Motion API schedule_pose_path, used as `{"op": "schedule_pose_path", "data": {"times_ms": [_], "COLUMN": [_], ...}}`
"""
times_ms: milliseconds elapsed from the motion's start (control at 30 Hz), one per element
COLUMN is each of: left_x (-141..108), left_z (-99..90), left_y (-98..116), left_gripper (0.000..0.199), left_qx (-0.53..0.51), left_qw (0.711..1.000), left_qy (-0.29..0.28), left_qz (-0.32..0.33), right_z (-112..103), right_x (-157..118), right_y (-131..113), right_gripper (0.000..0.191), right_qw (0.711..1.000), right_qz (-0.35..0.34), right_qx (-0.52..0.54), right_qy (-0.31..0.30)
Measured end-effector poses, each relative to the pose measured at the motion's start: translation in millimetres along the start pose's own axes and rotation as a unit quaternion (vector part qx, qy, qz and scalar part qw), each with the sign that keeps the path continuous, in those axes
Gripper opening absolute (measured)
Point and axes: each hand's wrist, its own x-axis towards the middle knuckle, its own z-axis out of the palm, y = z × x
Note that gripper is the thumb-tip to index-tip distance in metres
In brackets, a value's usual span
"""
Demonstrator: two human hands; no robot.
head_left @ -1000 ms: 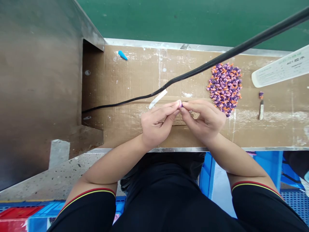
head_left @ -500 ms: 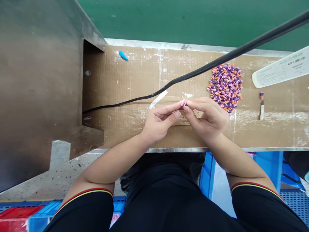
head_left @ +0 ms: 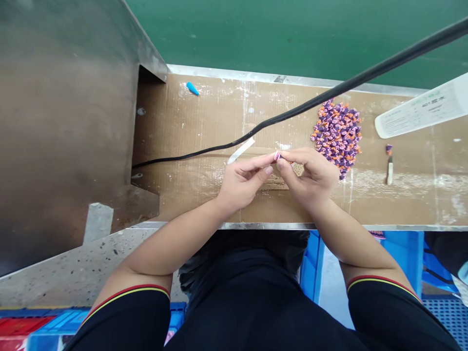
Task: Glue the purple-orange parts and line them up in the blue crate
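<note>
Between my two hands is a small pink-and-purple piece, mostly covered by fingertips. My left hand pinches it from the left, and my right hand grips it from the right with thumb and forefinger. Under the hands lies a speckled flat brown strip, partly hidden. To the right of my right hand is a heap of small purple, pink and orange pieces. A single piece of that kind lies farther right, by the tip of a small light-handled tool.
A black cable crosses above the cardboard-covered bench. At right lies a white bottle marked 401. A blue cone-shaped cap and a white strip lie on the cardboard. A metal housing stands at left.
The camera view has shifted slightly, so the bench items appear moved. Both hands keep pinching the small piece in nearly the same place.
</note>
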Motion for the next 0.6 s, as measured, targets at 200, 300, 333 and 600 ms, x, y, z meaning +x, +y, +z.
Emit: {"op": "schedule_pose_path", "data": {"times_ms": [200,300,333,600], "left_x": [8,12,13,10], "left_z": [0.7,-2.8,-4.6,-7.2], "left_y": [-7,-10,-11,-5], "left_gripper": [0.03,0.028,0.027,0.025], "left_qx": [-0.046,-0.038,-0.03,0.047], "left_qw": [0.998,0.996,0.996,0.996], "left_qy": [0.041,0.076,0.084,0.07], "left_qz": [0.008,0.019,0.021,0.035], "right_z": [-3,-16,-23,-73], "right_x": [5,12,14,-26], "right_y": [9,12,12,-4], "right_gripper": [0.017,0.019,0.018,0.016], "right_qw": [0.999,0.997,0.996,0.926], "right_qz": [-0.038,-0.045,-0.048,-0.14], "right_qx": [0.006,-0.013,-0.028,-0.105], "right_qy": [-0.024,-0.055,-0.071,-0.334]}}
